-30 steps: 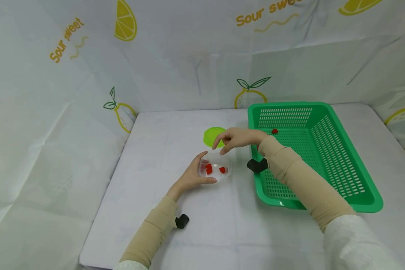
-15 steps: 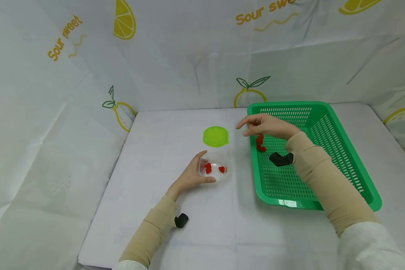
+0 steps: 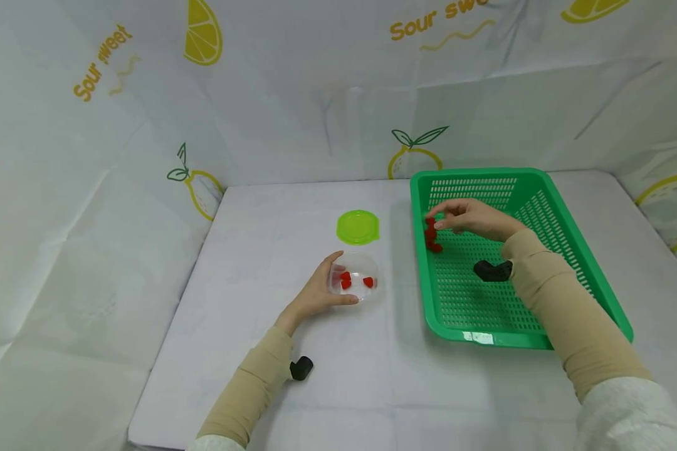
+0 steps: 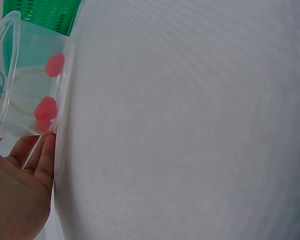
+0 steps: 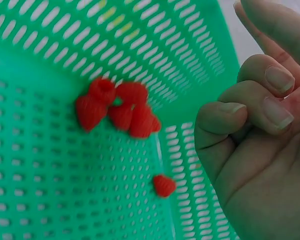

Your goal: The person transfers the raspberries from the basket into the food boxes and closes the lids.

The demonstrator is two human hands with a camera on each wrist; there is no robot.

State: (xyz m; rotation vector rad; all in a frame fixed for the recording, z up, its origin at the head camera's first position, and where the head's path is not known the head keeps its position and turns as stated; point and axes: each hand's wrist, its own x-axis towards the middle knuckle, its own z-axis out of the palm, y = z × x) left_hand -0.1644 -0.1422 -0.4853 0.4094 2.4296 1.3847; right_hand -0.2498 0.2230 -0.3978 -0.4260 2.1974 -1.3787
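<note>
In the head view my left hand point(image 3: 316, 291) grips a clear plastic container point(image 3: 362, 265) from its left side, thumb in front and fingers behind. Several red raspberries point(image 4: 46, 109) lie in it, seen through its wall in the left wrist view. My right hand point(image 3: 476, 218) is over the left side of a green basket point(image 3: 431, 307), thumb and index finger apart near a cluster of raspberries point(image 3: 431, 240). In the right wrist view the other fingers point(image 5: 220, 120) curl toward the palm, and no berry shows in the hand. The cluster sits by the basket wall, with one raspberry point(image 5: 164, 185) apart from it.
A lime-green lid point(image 3: 358, 227) lies flat on the white-covered table point(image 3: 282, 232), behind the container. The slotted basket takes up the right side of the table. White cloth point(image 3: 293, 113) with lemon prints stands behind and to the left.
My right hand has moved from above the container rightward to over the basket, then forward to the raspberries. My left hand still holds the container in place.
</note>
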